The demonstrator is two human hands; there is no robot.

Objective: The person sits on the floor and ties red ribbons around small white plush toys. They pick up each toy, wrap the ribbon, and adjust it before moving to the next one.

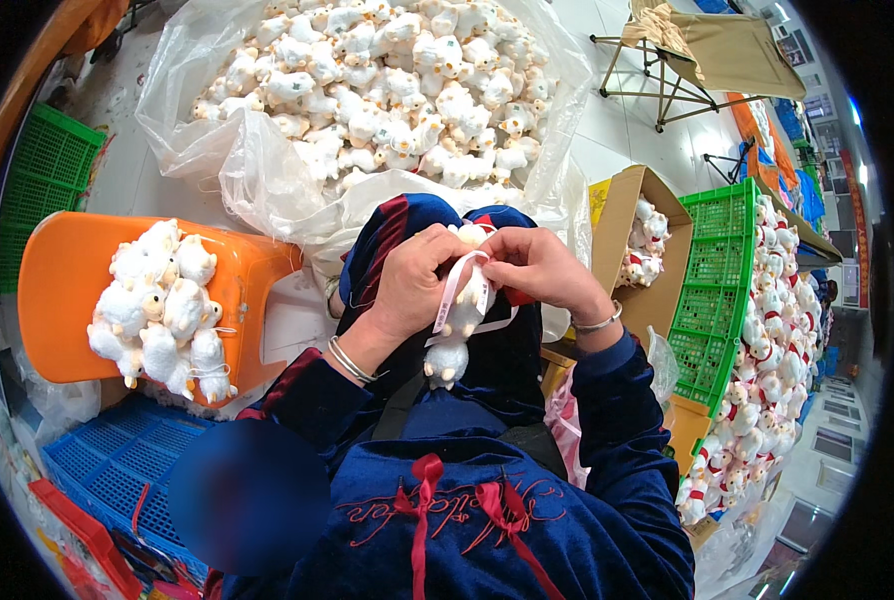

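Observation:
Over my lap, a small white plush toy (466, 312) lies between my hands, with a pale printed ribbon (449, 290) looped at its upper part. My left hand (412, 278) is closed, its fingers pinching the ribbon against the toy. From the other side my right hand (539, 266) pinches the ribbon near its loop, thumb and forefinger together. The toy's head is partly covered by my fingers. A second white plush (447, 363) rests just below, on my lap, touching or nearly touching the first.
An orange stool (57, 300) at left carries several white plush toys (167, 310). Ahead, a clear plastic bag (237, 165) holds a big heap of them. At right stand a cardboard box (607, 215) and a green crate (712, 280) beside plush toys with red ribbons (767, 350). A blue crate (117, 450) sits lower left.

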